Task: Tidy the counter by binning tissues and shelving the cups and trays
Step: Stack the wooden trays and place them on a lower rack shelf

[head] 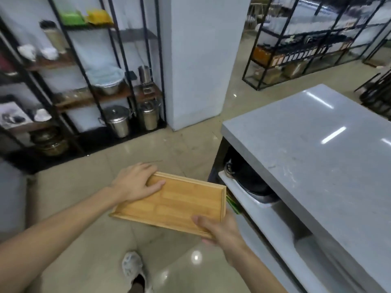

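Observation:
A rectangular wooden tray (182,203) hangs in the air over the floor, left of the grey counter (317,149). My left hand (135,181) grips its far left corner, thumb lying on the tray's inner face. My right hand (220,228) holds the near right corner, thumb on top and fingers underneath. The tray carries nothing. A black metal shelf rack (88,85) with wooden boards stands at the left, holding white cups (27,52), steel pots and a bowl. No tissues are in sight.
A white pillar (194,60) rises beyond the tray. Under the counter's edge sits a white bin with a dark liner (251,180). More black racks (300,45) stand at the back right. My shoe (133,269) is on the beige tiled floor.

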